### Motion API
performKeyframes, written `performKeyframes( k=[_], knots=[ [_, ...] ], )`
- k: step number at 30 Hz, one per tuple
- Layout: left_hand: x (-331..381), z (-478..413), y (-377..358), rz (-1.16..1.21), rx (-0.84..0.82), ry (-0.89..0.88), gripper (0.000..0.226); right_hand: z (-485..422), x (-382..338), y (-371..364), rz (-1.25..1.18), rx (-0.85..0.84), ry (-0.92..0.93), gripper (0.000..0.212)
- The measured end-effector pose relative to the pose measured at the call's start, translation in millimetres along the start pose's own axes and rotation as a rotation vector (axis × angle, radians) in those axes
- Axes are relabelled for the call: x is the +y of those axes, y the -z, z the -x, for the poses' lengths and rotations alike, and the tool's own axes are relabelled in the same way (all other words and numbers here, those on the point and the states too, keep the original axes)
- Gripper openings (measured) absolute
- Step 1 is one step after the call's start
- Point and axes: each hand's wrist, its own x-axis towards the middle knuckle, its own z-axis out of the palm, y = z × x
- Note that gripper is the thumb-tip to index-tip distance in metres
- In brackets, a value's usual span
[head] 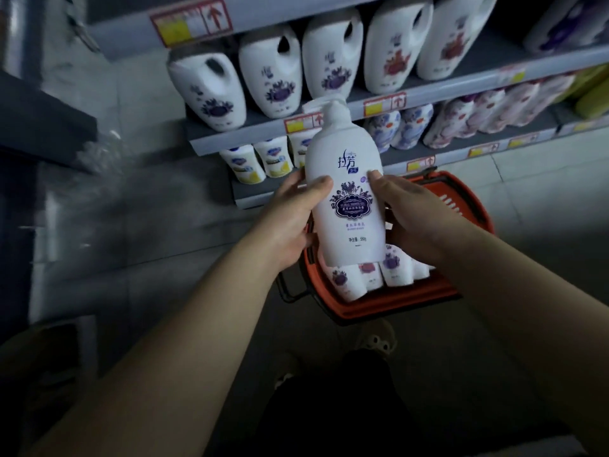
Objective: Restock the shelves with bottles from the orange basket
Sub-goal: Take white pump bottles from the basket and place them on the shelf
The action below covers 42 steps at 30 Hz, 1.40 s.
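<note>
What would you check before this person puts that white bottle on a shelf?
1. Grip: left hand and right hand both hold the pump bottle. Ok.
2. Pump end points up. Ok.
3. Label faces the person, readable. Ok.
4. Free gap on the shelves for it: cannot tell, the bottle hides part.
5. Orange basket holds more bottles. Ok.

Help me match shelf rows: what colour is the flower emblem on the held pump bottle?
Purple, on the white pump bottle, clearest in the head view.
</note>
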Motion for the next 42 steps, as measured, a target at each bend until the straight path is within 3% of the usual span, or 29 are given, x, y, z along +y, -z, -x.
performKeyframes(
  k=[3, 9, 21, 28, 35, 42],
  knots=[
    [29.3, 9.7, -15.9, 0.018, 0.028, -0.058, 0.038, 4.4, -38.3, -0.4, 0.041, -0.046, 0.030, 0.039],
    [81.0, 33.7, -40.9, 0.031, 0.086, -0.204, 0.036, 14.1, -105.7, -2.8, 0.098, -0.158, 0.094, 0.023],
    [159.7, 38.2, -48.8, -0.048, 0.205, -0.485, 0.042, 12.1, -195.7, -30.3, 0.223, -0.269, 0.279, 0.028],
    [203.5, -3.2, -9.4, -0.091, 0.259, -0.661, 0.034, -48.5, -224.4, -77.8, 0.398, -0.205, 0.526, 0.034],
    [244.4, -40.2, 61.2, -0.174, 0.288, -0.789, 0.045, -103.2, -240.0, -151.3, 0.536, -0.104, 0.835, 0.045],
    [280.8, -67.6, 113.2, -0.293, 0.344, -0.875, 0.048, -148.8, -241.8, -206.0, 0.509, -0.069, 0.889, 0.047]
  ],
)
